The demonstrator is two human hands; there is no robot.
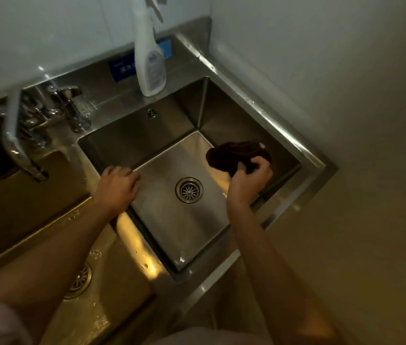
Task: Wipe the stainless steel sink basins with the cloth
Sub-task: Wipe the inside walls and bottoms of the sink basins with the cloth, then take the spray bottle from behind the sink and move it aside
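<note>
R hand (249,179) grips a dark cloth (236,155), fingers curled round its near end; cloth is bunched, held over the right side of the right basin (172,230), near the right wall, above the floor. Its long axis runs roughly left-right, slightly up toward the back-right corner, free end pointing away from the wrist. L hand (118,185) rests on the divider rim at the basin's left edge, fingers relaxed and slightly bent, holding nothing. Round drain (189,190) sits mid-floor btwn both hands. White spray bottle (150,58) stands upright on the back ledge; its label print is too blurred to read. Blue sticker (123,69) behind it has pale characters, illegible. Faucet (20,135) at left, left basin (92,295) below it.
</note>
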